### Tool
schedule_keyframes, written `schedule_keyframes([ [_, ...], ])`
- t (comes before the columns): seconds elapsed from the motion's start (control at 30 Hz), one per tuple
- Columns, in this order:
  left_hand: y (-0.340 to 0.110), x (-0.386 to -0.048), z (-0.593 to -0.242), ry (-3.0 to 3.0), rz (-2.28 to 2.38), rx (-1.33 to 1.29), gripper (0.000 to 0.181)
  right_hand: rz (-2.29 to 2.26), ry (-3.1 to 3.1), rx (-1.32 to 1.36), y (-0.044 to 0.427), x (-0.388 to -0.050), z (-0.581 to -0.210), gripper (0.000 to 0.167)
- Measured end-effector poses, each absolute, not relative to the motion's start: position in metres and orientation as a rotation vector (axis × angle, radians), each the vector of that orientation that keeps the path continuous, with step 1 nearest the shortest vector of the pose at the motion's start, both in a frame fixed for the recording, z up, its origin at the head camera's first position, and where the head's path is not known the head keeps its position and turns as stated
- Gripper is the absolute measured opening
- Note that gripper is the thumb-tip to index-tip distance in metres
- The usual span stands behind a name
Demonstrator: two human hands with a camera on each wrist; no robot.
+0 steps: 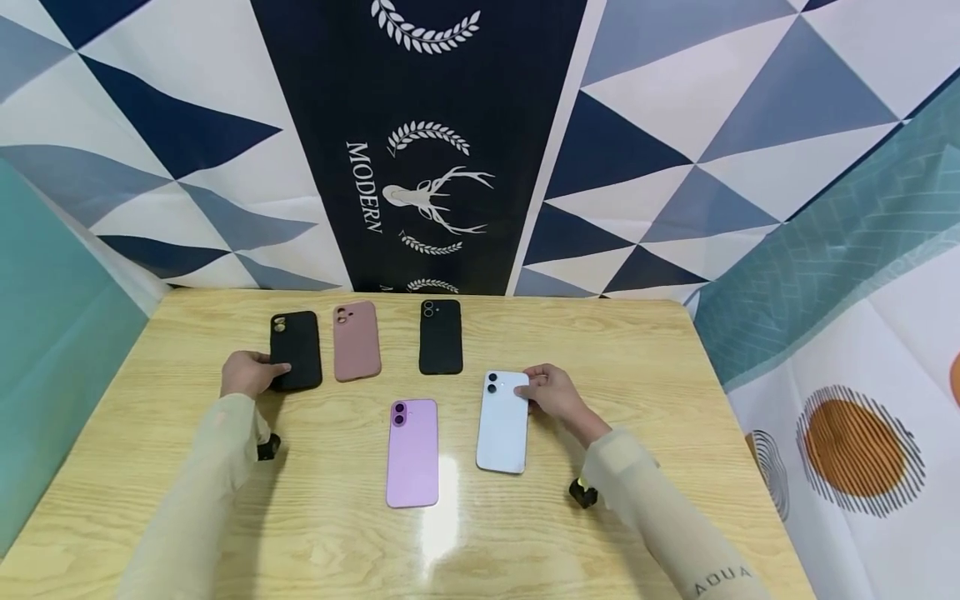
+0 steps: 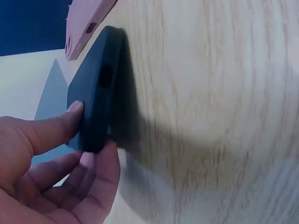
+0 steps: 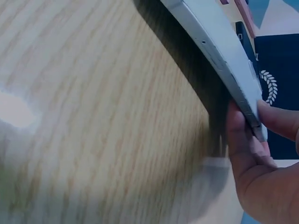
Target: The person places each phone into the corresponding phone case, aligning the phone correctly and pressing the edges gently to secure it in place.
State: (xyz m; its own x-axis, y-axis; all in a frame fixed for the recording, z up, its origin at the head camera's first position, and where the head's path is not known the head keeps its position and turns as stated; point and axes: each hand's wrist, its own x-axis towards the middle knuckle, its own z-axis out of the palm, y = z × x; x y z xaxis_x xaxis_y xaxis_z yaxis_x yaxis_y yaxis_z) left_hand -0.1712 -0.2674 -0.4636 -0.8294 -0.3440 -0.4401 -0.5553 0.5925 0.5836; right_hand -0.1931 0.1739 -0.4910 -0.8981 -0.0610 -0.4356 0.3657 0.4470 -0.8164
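A black phone case (image 1: 297,352) with a camera cut-out lies at the left, and my left hand (image 1: 249,373) pinches its lower left edge. In the left wrist view the thumb is on the back of the black case (image 2: 96,93) and the fingers (image 2: 106,172) are under its edge. My right hand (image 1: 557,392) grips the upper right edge of a white phone (image 1: 503,425). The right wrist view has the white phone (image 3: 219,51) tilted above the wood, held between thumb and fingers of the right hand (image 3: 266,172).
A pink case (image 1: 356,342) lies beside the black one. A black phone or case (image 1: 441,337) is at the back middle, and a purple phone (image 1: 412,454) lies left of the white one. The wooden table (image 1: 337,533) meets a patterned cloth (image 1: 420,100) at its back edge.
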Motion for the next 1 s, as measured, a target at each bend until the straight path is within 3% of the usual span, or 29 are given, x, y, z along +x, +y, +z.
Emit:
schedule_keyframes([
  [0.23, -0.280, -0.166, -0.464, 2.493, 1.192, -0.662, 0.058, -1.590, 2.255, 0.271, 0.175, -0.192, -0.492, 0.030],
  [0.7, -0.289, -0.159, -0.471, 2.437, 1.217, -0.662, 0.062, -1.566, 2.293, 0.285, 0.176, -0.192, -0.492, 0.034],
  [1.0, -0.294, -0.160, -0.476, 2.271, 1.483, -0.680, 0.058, -1.579, 2.321, 0.322, 0.174, -0.194, -0.494, 0.031],
])
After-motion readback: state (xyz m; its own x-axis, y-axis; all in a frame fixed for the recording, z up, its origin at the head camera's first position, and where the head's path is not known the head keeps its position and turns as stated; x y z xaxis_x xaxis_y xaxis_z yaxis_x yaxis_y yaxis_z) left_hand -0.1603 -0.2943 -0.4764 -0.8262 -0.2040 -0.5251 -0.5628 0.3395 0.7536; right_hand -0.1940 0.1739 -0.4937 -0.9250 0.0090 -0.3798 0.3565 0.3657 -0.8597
